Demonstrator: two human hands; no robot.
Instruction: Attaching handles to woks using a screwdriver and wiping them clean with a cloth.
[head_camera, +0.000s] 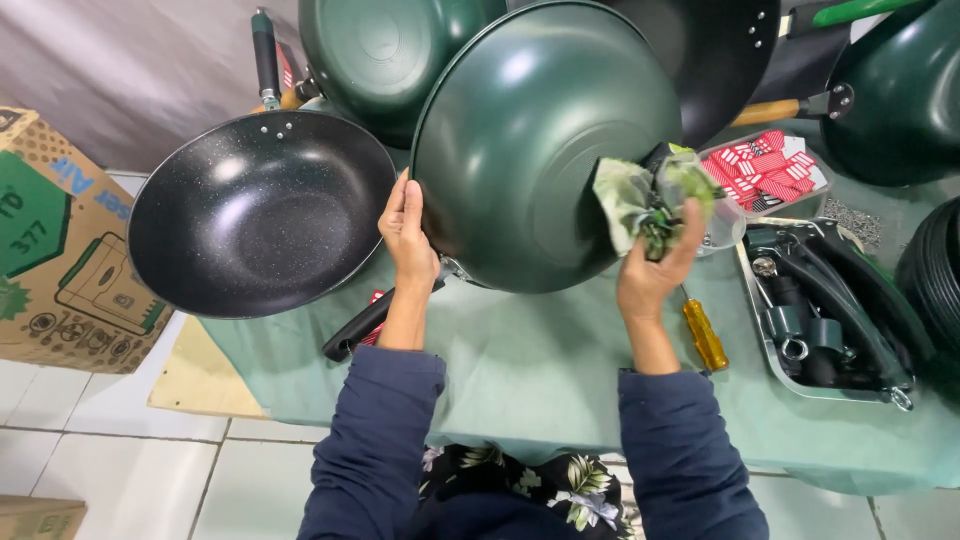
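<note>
Left hand (408, 232): I'm seeing it steadying the green wok (545, 145) at its left rim, fingers lying flat against the edge, thumb probably hidden behind.
Right hand (655, 268): its fingers are closing around a bunched green cloth (648, 200), pressing it on the wok's lower right side.
Wok: it's standing tilted on edge, bottom facing me, above the green table cover (520, 370).
Nearby: a black speckled pan (255, 215) is sitting just left; a yellow-handled screwdriver (704, 335) is lying beside the right wrist.
Risk: I'm judging the flat left hold weak, so hard rubbing could be tipping the wok onto the pan.
</note>
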